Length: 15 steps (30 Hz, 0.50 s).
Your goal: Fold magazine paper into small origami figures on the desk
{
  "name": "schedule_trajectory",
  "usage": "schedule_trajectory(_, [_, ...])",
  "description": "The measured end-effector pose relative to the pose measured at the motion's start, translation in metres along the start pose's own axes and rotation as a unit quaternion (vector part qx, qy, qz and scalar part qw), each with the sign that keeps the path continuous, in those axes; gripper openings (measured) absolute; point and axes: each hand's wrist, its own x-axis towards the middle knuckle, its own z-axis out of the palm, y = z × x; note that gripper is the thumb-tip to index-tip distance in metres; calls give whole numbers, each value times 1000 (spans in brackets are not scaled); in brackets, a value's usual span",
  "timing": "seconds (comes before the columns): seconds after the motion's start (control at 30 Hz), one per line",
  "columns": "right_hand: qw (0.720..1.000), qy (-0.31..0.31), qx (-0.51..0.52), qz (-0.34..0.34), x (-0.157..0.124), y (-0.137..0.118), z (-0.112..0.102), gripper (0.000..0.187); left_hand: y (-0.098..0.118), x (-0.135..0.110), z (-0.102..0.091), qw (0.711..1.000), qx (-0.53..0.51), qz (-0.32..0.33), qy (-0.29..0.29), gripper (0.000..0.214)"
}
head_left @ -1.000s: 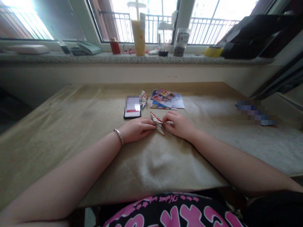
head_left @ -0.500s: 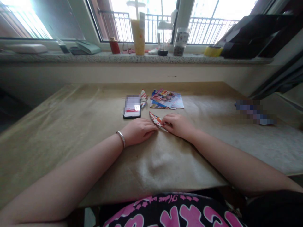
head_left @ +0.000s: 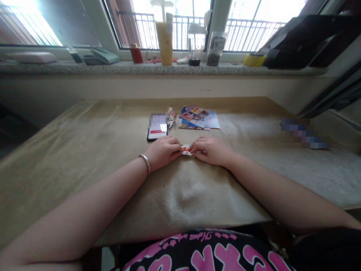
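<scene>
Between my two hands, low over the table, is a small folded piece of printed paper (head_left: 186, 149) in white, red and orange. My left hand (head_left: 164, 152), with a silver bracelet at the wrist, pinches its left end. Closed on the right end are the fingertips of my right hand (head_left: 212, 149). Both hands cover parts of the paper, so its full shape is hidden. Just beyond my left hand lies a phone (head_left: 158, 130) with its screen lit. A second folded paper piece (head_left: 171, 116) with similar print touches or nearly touches the phone's right side.
Several colourful printed sheets (head_left: 200, 118) lie stacked past my right hand. A blurred bluish item (head_left: 304, 134) rests at the table's far right. Along the windowsill (head_left: 113, 69) stand a tall yellow drink cup (head_left: 164, 43), a red bottle (head_left: 136, 54) and clear containers.
My left hand has shifted slightly and now pinches the paper's left end. The paper has turned from a slanted pointed shape to a short, level strip between both hands.
</scene>
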Motion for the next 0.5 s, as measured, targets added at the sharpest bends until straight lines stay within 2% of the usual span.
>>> schedule_trajectory(0.2, [997, -16, -75, -4, -1, -2, -3, 16, -1, 0, 0, 1000, 0, -1, -5, 21])
schedule_trajectory(0.5, [995, 8, -93, 31, -1, 3, 2, 14, 2, 0, -1, 1000, 13, 6, -3, 20])
